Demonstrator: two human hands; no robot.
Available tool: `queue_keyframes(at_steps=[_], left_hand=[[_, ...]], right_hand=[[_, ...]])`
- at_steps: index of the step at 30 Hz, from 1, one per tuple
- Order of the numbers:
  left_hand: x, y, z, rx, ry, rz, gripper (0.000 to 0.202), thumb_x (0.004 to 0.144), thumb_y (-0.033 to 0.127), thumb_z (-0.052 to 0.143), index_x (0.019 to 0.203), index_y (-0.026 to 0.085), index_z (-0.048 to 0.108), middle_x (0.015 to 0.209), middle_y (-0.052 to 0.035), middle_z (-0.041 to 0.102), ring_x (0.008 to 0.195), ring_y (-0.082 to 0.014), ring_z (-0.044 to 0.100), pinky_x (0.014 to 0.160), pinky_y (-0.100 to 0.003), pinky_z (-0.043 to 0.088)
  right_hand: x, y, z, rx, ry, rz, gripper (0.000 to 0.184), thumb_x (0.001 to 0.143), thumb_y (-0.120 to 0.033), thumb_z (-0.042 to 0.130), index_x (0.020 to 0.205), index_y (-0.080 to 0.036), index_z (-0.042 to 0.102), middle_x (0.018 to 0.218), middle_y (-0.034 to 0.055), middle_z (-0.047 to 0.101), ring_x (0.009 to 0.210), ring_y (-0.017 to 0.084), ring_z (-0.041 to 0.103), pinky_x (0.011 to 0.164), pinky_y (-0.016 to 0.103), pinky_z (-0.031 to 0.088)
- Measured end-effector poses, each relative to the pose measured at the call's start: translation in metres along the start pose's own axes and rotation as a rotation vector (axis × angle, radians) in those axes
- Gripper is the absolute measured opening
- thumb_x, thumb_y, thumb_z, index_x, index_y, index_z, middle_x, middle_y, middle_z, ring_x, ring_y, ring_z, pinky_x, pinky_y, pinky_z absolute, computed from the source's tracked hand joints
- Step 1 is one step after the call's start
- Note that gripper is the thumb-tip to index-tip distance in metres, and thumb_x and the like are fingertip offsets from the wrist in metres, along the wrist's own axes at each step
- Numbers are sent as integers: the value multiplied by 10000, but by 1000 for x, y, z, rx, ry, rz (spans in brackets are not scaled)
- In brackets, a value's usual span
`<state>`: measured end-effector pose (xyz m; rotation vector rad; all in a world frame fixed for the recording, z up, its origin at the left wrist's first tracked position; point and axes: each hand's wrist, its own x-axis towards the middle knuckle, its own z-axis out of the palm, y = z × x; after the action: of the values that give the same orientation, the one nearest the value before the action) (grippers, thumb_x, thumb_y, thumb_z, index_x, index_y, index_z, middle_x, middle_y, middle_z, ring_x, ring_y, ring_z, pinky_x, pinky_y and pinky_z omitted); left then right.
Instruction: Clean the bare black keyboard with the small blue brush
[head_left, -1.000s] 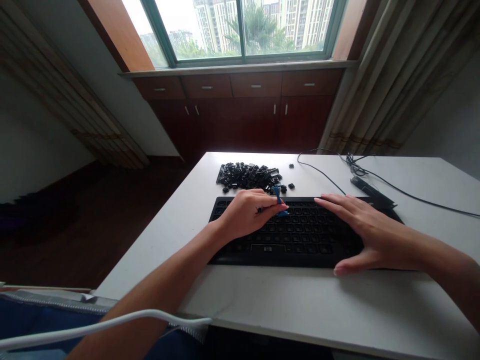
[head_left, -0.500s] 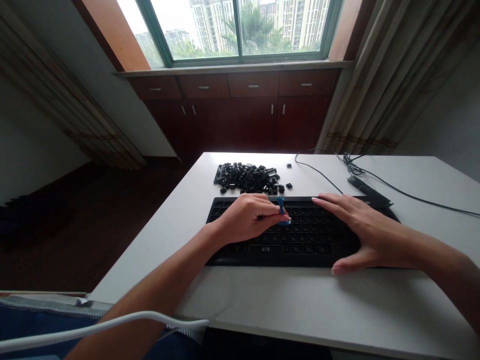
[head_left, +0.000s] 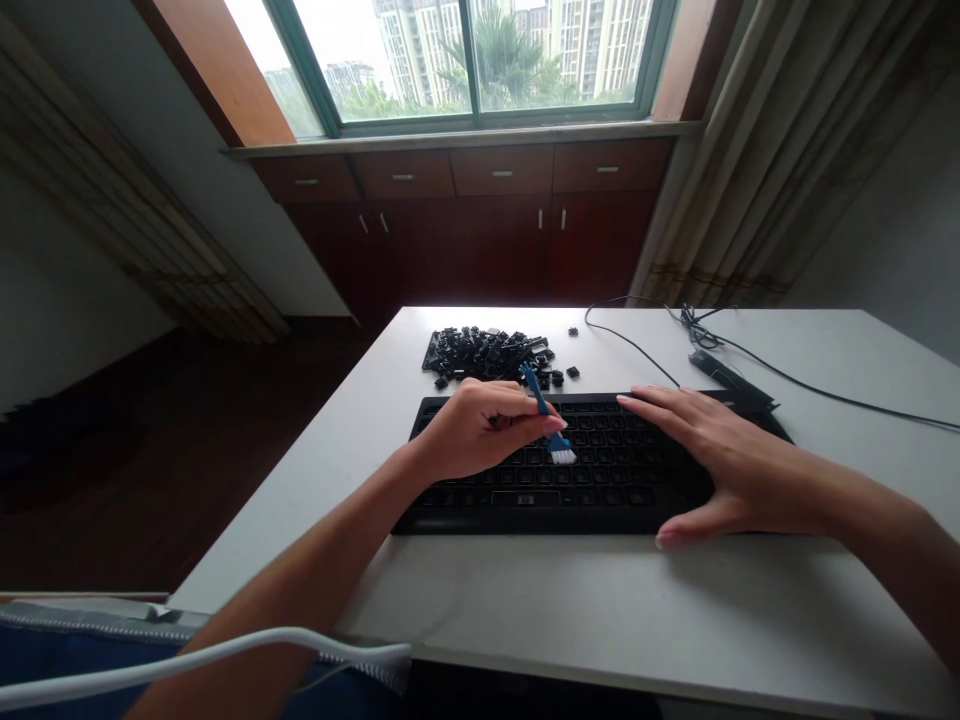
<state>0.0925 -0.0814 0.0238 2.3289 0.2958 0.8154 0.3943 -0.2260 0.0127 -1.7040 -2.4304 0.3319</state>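
Observation:
My left hand (head_left: 480,430) pinches a small blue brush (head_left: 541,402) between thumb and fingers. Its white bristles point down over the left-middle part of a black keyboard (head_left: 517,522); whether they touch it I cannot tell. The keycaps are off, leaving rows of bare key sockets. Fingers spread, my right hand (head_left: 720,460) lies across the keyboard's right part, with the thumb at its front edge. Behind the keyboard is a heap of loose black keycaps (head_left: 487,352).
All this stands on a white table (head_left: 480,590). Two stray keycaps lie right of the heap. At the back right are a black cable (head_left: 795,372) and a flat black piece (head_left: 731,378). A white cord (head_left: 247,648) crosses the lower left, near the table's front edge.
The brush has tilted in my left hand: its top leans left and the white bristles now show lower down. My right hand stays in place on the keyboard.

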Motion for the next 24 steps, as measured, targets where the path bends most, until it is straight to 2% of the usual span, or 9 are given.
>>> queue_keyframes(at_steps=[4, 10, 13, 18, 21, 24], left_hand=[[-2, 2, 10, -70, -107, -6, 185, 946, 335, 702, 978, 200, 825, 858, -39, 795, 686, -105, 655, 617, -215, 524], [-3, 9, 17, -105, -186, 11, 172, 940, 316, 710, 967, 199, 832, 815, -34, 791, 608, -91, 598, 549, -209, 477], [-3, 6, 19, -35, -193, 32, 178, 952, 319, 695, 975, 203, 828, 844, -41, 796, 653, -104, 634, 570, -217, 491], [-1, 3, 22, 26, -173, 124, 158, 974, 266, 665, 968, 198, 808, 940, -37, 809, 766, -124, 698, 732, -262, 561], [-1, 5, 22, 57, -154, 168, 145, 970, 246, 670, 945, 201, 806, 953, -31, 813, 759, -125, 704, 747, -275, 562], [-2, 8, 23, 10, -148, 141, 155, 971, 256, 670, 938, 197, 809, 939, -37, 814, 743, -124, 709, 725, -263, 570]], right_hand=[[0, 1, 1, 19, 19, -11, 1254, 640, -796, 770, 1656, -380, 166, 1689, 121, 290, 1509, 472, 306, 1177, 687, 331], [1, 1, 1, 25, 30, -27, 1253, 632, -811, 763, 1655, -362, 193, 1680, 129, 307, 1505, 471, 312, 1186, 686, 312], [1, 0, 0, 27, 26, -21, 1255, 635, -813, 759, 1656, -367, 184, 1685, 125, 299, 1507, 469, 311, 1189, 681, 312], [1, 0, 0, 16, 10, -14, 1260, 640, -837, 736, 1658, -376, 155, 1695, 120, 277, 1515, 462, 300, 1191, 681, 312], [1, 1, 0, 22, 11, -18, 1259, 633, -835, 743, 1655, -384, 164, 1696, 116, 277, 1521, 464, 287, 1193, 681, 308], [1, 1, 0, 29, 26, -19, 1259, 629, -819, 759, 1655, -374, 183, 1688, 125, 289, 1514, 472, 295, 1188, 683, 314]])
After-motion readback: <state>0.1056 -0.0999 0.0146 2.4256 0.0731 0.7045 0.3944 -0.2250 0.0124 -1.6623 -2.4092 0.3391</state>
